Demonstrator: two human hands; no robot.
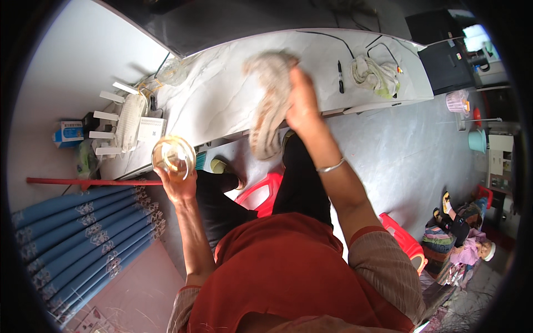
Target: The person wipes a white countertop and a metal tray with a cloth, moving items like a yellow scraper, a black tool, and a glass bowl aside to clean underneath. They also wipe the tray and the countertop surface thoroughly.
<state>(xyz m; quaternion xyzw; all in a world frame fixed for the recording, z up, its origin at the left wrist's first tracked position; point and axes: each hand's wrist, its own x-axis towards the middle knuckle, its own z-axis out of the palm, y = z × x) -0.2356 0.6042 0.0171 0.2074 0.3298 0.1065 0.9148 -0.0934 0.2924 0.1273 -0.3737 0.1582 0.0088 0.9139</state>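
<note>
My left hand (181, 186) grips a clear, amber-tinted glass jar or bowl (174, 156) at the front left edge of the marble-patterned cabinet top (208, 100). Over the front edge of that top, my right hand (302, 98) holds a beige and brown striped cloth (268, 112), which hangs down and is blurred. A black marker pen (340, 77) lies to the right of the cloth. Farther right, a crumpled white and green cloth (372, 76) rests by some cables. At the back left stands a clear patterned glass container (171, 72).
A white router (130, 123) with several antennas and a white box (151, 129) stand on the left. A red bar (93, 182) runs above a blue curtain (95, 233). Red plastic stools (266, 191) are below and behind. A person (466, 245) reclines at the far right.
</note>
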